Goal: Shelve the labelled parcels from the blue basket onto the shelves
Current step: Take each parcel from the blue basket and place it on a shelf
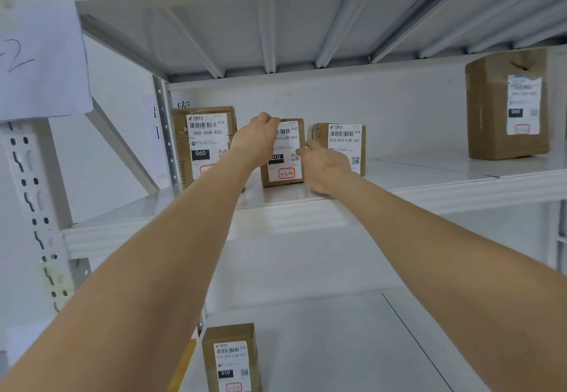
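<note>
The parcel (284, 174) stands upright on the shelf (429, 184), left grip (260, 134) curled over its top corner, right grip (325, 166) against its right edge, clasp unclear. Stiff, probably light cardboard; hold opposite edges.

Upper shelf (429, 170): left parcel (205, 143) stood at its left end; middle parcel (287, 158) just right of it; third parcel (340, 143) next right; fourth parcel (503, 106) well apart, at the right.
Middle parcel: left hand (256, 137) gripped its top left corner; right hand (325, 167) held its right edge, in front of the third parcel.
Lower shelf (337, 345): lower parcel (231, 358) stood near its left end.
</note>
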Available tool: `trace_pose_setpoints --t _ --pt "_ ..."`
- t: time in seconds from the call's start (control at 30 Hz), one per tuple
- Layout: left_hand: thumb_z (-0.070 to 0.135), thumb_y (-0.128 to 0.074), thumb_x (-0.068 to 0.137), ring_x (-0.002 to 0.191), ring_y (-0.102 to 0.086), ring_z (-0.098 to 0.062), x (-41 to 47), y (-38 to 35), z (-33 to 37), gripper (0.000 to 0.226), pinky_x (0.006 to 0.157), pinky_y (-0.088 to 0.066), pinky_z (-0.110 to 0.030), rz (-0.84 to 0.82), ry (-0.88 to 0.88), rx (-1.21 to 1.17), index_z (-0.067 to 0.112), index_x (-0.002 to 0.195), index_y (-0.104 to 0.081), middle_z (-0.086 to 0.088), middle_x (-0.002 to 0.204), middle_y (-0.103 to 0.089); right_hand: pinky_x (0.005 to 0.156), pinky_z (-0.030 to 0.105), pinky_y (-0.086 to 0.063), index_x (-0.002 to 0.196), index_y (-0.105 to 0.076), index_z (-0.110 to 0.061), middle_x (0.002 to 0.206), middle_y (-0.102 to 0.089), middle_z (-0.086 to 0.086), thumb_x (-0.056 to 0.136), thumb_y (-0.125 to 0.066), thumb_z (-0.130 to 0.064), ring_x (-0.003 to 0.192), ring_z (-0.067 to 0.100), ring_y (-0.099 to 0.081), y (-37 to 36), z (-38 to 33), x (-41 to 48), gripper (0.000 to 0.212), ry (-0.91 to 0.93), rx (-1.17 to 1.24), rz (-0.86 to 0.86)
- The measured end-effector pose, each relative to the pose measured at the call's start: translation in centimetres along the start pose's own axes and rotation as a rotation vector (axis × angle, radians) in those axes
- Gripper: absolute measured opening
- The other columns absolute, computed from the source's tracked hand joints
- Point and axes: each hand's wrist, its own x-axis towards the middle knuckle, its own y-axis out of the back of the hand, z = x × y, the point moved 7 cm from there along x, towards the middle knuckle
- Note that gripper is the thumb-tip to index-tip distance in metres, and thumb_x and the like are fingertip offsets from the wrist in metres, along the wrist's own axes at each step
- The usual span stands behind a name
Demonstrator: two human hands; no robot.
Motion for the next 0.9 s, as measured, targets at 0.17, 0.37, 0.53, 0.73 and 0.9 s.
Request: trace_pose_setpoints --t 0.17,0.37,0.53,0.73,0.9 --pt "0.004 -0.052 0.087 0.125 -0.04 -0.025 -1.3 0.7 1.7 0.053 0.084 -0.045 -0.037 0.077 -0.002 -0.048 0.012 0.137 -0.037 -0.009 0.135 -0.041 0.077 0.039 -0.04 0.132 -0.044 -0.013 0.13 -0.041 0.01 0.079 -0.058 -0.001 0.111 0.03 -0.051 1.3 0.8 -1.9 0.056 -0.041 -0.021 0.072" --pt "0.005 -0.048 0.089 0.123 -0.044 -0.025 -2.6 1.9 6.4 0.048 0.079 -0.043 -0.036 0.094 -0.043 -0.132 0.014 0.136 -0.04 -0.008 0.135 -0.042 0.084 0.038 -0.04 0.132 -0.045 -0.014 0.136 -0.041 0.009 0.086 -0.053 -0.011 0.119 0.03 -0.044 3.3 3.7 -4.9 0.047 -0.086 -0.062 0.147" --pt "0.008 -0.046 0.089 0.115 -0.048 -0.025 -3.7 3.8 13.2 0.035 0.075 -0.042 -0.035 0.19 -0.09 -0.242 0.012 0.123 -0.05 -0.007 0.125 -0.049 0.079 0.036 -0.036 0.13 -0.048 -0.016 0.131 -0.043 0.007 0.091 -0.048 -0.015 0.116 0.028 -0.043 5.6 8.5 -9.4 0.038 -0.115 -0.076 0.235" --pt "0.006 -0.047 0.085 0.104 -0.052 -0.023 -7.4 4.2 25.4 0.027 0.062 -0.035 -0.032 0.265 -0.169 -0.433 0.01 0.11 -0.055 -0.005 0.112 -0.054 0.074 0.033 -0.032 0.128 -0.049 -0.017 0.128 -0.045 0.006 0.093 -0.046 -0.013 0.116 0.026 -0.044 6.8 17.6 -18.0 0.035 -0.192 -0.071 0.197" --pt "0.006 -0.047 0.086 0.11 -0.048 -0.022 -12.2 0.1 36.8 0.029 0.067 -0.036 -0.031 0.047 -0.181 -0.492 0.012 0.114 -0.053 -0.004 0.117 -0.051 0.08 0.035 -0.039 0.13 -0.048 -0.016 0.129 -0.045 0.007 0.093 -0.047 -0.014 0.117 0.026 -0.044 4.6 25.7 -27.5 0.037 -0.271 -0.063 0.064"
